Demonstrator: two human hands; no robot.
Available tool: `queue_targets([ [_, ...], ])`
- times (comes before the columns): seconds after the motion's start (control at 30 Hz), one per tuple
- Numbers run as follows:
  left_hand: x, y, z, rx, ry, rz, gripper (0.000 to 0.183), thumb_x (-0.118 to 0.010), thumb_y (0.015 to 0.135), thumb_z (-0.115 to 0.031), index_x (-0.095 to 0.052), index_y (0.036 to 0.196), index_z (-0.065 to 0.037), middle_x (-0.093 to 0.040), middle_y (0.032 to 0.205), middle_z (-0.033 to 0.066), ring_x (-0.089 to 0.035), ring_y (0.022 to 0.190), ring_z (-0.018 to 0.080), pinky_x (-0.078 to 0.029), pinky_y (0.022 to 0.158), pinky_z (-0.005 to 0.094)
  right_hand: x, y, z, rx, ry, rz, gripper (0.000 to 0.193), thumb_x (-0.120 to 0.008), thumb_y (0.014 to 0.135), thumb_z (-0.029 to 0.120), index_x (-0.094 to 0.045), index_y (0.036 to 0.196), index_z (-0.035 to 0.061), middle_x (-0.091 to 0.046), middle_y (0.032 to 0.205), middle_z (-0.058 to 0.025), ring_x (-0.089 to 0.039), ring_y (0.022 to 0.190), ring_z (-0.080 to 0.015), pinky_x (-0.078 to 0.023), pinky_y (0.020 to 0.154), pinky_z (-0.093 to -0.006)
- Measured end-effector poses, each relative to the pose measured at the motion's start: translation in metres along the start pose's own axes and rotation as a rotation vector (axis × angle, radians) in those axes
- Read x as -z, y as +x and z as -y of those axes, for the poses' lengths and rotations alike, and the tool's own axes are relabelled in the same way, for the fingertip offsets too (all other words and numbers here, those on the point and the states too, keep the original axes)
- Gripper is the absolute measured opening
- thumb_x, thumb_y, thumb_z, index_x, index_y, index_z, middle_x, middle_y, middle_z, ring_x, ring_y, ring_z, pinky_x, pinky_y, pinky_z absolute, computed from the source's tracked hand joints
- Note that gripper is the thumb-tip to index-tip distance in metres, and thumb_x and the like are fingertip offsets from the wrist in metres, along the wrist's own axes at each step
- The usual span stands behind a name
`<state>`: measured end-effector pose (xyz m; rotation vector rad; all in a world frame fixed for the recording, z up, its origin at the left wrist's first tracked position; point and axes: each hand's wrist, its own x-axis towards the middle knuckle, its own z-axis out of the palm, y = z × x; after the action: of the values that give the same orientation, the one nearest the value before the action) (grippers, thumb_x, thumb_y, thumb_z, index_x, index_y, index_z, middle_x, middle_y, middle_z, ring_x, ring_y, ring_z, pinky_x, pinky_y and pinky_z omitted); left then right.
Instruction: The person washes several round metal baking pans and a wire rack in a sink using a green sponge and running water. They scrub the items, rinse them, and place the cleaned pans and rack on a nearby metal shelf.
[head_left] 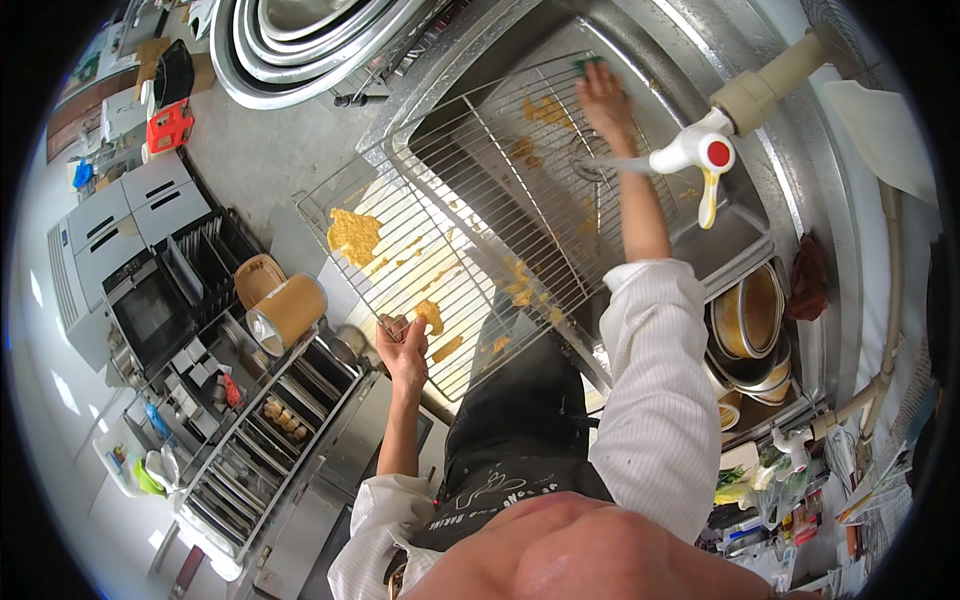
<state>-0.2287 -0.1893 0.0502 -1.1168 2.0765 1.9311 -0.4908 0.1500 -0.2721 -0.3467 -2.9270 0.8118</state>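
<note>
A large wire cooling rack [493,218] lies slanted across the sink's left rim, its far part over the basin and its near part sticking out to the left. My left hand [402,347] is closed round the rack's near left edge. At the rack's far end my right hand [603,100] presses on a green scouring pad [588,64], mostly hidden under the fingers. Yellow-orange crumb residue [353,238] clings to the wires, with a thick patch at the left corner and a smaller one beside my left hand. More bits lie in the sink basin [490,105].
A white tap [700,150] with a red-marked handle reaches over the basin. Round cake tins [748,315] stack in the right-hand basin. Nested metal bowls [290,50] stand at the upper left. On the left are a tray rack [270,450] and an orange-brown tub [288,313].
</note>
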Motion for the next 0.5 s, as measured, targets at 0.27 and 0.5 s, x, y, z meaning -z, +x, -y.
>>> queue_targets([
  [0.27, 0.012, -0.004, -0.003, 0.029, -0.036, 0.009, 0.037, -0.064, 0.087, 0.006, -0.034, 0.081, -0.015, -0.036, 0.068, -0.0064, -0.025, 0.048, 0.0018, -0.021, 0.039, 0.0208, 0.074, -0.11, 0.147, 0.5, 0.501, -0.108, 0.033, -0.067, 0.087, 0.014, -0.065, 0.12, 0.0109, -0.065, 0.121, -0.0113, -0.063, 0.109, -0.029, -0.053, 0.087, -0.0412],
  [0.5, -0.005, 0.004, -0.028, -0.044, -0.028, 0.104, 0.04, -0.069, 0.086, 0.001, -0.033, 0.08, -0.015, -0.036, 0.066, -0.0059, -0.03, 0.049, 0.0029, -0.024, 0.041, 0.0215, 0.105, -0.068, 0.067, -0.943, 1.664, 0.342, 0.041, -0.053, 0.097, 0.042, -0.057, 0.125, 0.0131, -0.066, 0.111, -0.0142, -0.062, 0.096, -0.028, -0.052, 0.078, -0.0443],
])
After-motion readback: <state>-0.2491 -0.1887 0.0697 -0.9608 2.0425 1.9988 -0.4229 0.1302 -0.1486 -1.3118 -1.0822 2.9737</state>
